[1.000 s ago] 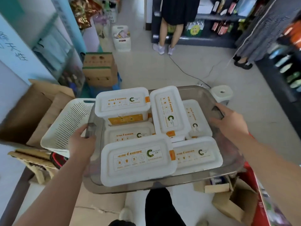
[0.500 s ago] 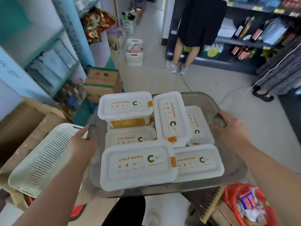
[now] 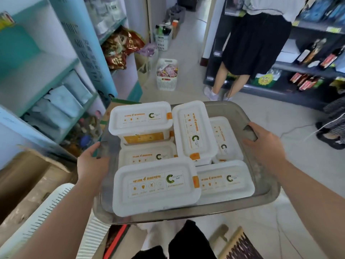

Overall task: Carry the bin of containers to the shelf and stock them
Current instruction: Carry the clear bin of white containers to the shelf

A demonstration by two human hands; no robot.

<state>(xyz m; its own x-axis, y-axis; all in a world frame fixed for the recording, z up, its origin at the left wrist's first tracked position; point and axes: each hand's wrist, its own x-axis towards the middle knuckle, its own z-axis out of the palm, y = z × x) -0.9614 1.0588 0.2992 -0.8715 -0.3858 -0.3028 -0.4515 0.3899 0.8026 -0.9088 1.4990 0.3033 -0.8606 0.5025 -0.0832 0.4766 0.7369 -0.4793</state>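
Bin (image 3: 231, 113) carried forward | left hand (image 3: 92, 165) and right hand (image 3: 265, 144) fingers grasp its side handles | containers (image 3: 156, 186) inside

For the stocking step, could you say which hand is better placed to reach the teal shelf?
Likely left: the left hand grips the bin on the shelf side; the right hand grips its far side.

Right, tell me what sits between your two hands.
In the head view, the grey bin spans between the left hand and right hand, filled with white lidded containers stacked on one another.
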